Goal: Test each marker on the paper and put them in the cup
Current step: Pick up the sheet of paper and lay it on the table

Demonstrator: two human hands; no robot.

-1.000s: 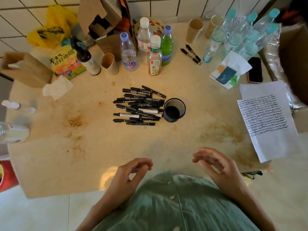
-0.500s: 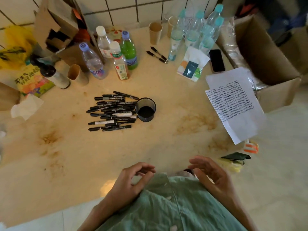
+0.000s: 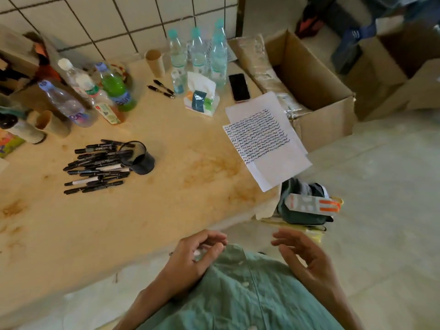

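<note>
Several black markers (image 3: pixel 97 165) lie in a heap on the stained beige table (image 3: pixel 166 206). A black mesh cup (image 3: pixel 139 158) stands just right of the heap. White paper (image 3: pixel 264 136) covered in rows of black squiggles lies at the table's right edge, partly overhanging it. My left hand (image 3: pixel 195 258) hovers near my green shirt with loosely curled fingers and holds nothing. My right hand (image 3: pixel 302 258) hovers beside it, fingers relaxed and empty. Both hands are well short of the markers.
Drink bottles (image 3: pixel 104 96), water bottles (image 3: pixel 197 53), paper cups (image 3: pixel 154 63), two pens (image 3: pixel 162 89), a tissue pack (image 3: pixel 201 96) and a phone (image 3: pixel 238 87) crowd the table's far side. An open cardboard box (image 3: pixel 314 91) stands at right. A dark pouch (image 3: pixel 304 206) sits below the table's corner.
The view has swung to the right, so the table and markers sit further left in frame. Both hands stay near my chest and hold nothing.
</note>
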